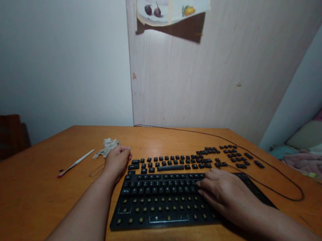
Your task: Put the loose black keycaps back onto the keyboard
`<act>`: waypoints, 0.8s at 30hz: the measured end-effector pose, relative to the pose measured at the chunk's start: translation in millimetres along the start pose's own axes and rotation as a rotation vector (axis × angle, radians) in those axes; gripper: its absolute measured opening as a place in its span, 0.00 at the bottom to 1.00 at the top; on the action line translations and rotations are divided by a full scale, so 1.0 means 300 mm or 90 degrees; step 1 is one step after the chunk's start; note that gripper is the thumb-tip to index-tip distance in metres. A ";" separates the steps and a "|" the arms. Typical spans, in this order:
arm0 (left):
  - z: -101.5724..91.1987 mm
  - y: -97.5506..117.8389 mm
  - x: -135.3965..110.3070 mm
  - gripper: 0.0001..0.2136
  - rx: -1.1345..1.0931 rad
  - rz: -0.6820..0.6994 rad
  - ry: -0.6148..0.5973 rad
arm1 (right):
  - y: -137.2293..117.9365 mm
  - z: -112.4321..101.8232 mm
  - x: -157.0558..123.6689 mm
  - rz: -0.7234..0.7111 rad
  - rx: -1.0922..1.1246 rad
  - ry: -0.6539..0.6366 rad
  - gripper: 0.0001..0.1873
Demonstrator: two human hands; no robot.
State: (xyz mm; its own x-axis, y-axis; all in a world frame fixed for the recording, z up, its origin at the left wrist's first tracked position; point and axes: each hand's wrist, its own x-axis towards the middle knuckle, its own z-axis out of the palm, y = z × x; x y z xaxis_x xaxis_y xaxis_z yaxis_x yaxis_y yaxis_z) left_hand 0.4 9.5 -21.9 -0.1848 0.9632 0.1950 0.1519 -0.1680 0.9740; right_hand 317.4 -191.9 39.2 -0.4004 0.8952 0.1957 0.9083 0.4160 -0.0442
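Note:
A black keyboard (160, 224) lies on the table, its upper rows fitted with keycaps and its lower rows showing bare key stems. Over its right part rests my right hand (222, 188); the fingers are pressed together at the end of a keycap row, and whatever they pinch is hidden. My left hand (116, 161) lies beyond the keyboard's upper left corner, fingers curled closed, between a crumpled grey cloth (107, 146) and the loose keycaps. I cannot make out anything in it. Loose black keycaps (165, 158) stand in rows behind the keyboard, among them a long space bar (170, 168).
A thin white brush (79, 159) with a dark reddish tip lies at the left. The black cable (281, 171) loops along the right side and runs to the wall. More loose keycaps (232, 155) sit at the back right. A wooden chair (15, 132) stands beyond the table's left edge.

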 end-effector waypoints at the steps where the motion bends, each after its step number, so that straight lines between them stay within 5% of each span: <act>1: 0.000 -0.002 0.002 0.13 -0.002 0.000 -0.001 | 0.002 0.001 0.000 0.004 0.004 0.001 0.10; 24: -0.003 0.003 -0.001 0.12 0.024 0.005 -0.008 | -0.017 0.002 -0.016 0.036 0.016 0.025 0.10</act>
State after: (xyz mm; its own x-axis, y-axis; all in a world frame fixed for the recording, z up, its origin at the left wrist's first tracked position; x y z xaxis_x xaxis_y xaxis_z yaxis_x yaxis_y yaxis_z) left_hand -0.3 8.9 -20.8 -0.1720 0.9644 0.2010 0.1894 -0.1678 0.9675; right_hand 314.7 -198.1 37.7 -0.3435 0.9104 0.2307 0.9256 0.3697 -0.0808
